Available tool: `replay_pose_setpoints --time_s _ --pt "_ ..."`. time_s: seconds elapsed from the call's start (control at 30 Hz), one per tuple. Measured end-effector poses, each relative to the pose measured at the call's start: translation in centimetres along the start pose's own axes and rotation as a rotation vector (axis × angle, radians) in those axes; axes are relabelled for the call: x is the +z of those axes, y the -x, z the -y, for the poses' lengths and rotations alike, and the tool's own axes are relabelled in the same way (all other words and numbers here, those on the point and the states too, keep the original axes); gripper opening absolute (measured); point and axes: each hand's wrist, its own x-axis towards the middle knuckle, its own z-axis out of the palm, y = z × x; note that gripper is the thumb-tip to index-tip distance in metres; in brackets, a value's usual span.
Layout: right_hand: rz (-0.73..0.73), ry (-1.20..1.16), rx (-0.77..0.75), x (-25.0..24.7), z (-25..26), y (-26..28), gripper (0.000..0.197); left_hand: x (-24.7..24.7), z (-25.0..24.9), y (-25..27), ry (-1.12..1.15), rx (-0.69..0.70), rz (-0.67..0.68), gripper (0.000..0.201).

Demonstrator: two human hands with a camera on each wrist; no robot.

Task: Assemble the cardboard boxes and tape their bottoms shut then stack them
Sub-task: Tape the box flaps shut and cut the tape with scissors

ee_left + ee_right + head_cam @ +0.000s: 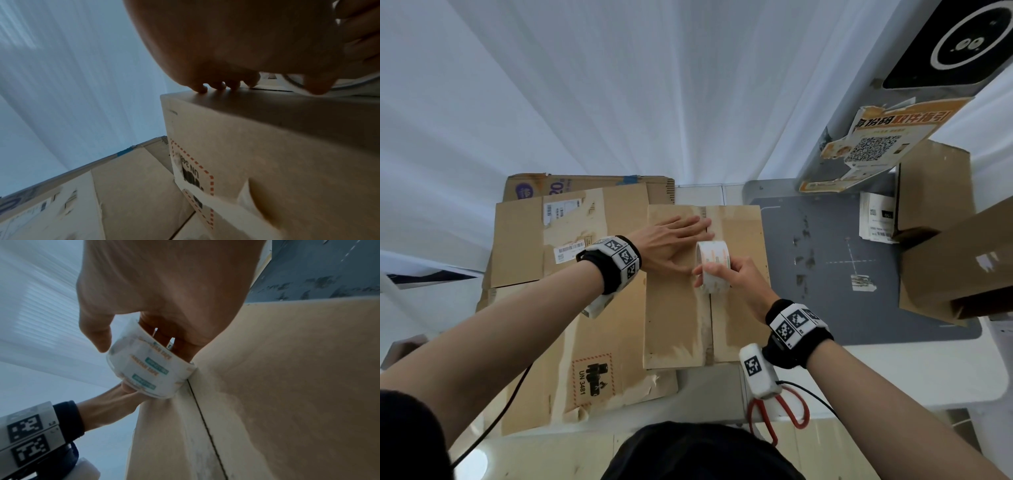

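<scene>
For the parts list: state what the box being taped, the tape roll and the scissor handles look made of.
Box: brown corrugated cardboard, matte, scuffed pale along the seam.
Tape roll: glossy clear plastic film, probably over a printed core.
Scissor handles: smooth red loops, likely plastic.

One tape roll, one pair of scissors, two hands, three assembled boxes (two stacked right).

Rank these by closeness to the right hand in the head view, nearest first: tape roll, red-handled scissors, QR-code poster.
1. tape roll: gripped in the right hand itself, over the box seam.
2. red-handled scissors: at the near table edge, below the right wrist.
3. QR-code poster: far right, on the post.
</scene>
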Motion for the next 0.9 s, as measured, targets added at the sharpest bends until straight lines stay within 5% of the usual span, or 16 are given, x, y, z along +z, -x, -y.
replay_pose_setpoints --time_s 0.33,0.57,0.9 --pt "-0.008 0.007 0.013 -0.1 -0.1 -0.2 0.027 -0.9 -1.2 -0.3 -0.026 -0.077 0.075 0.096" --pt "-0.031 0.007 0.019 -0.2 -0.1 -0.2 0.026 -0.4 -2.4 -0.6 -0.095 -0.151 0.173 0.144" --pt "0.010 0.029 0.013 -0.3 -0.2 0.8 0.022 0.0 -2.7 -0.1 -0.111 -0.123 0.091 0.140"
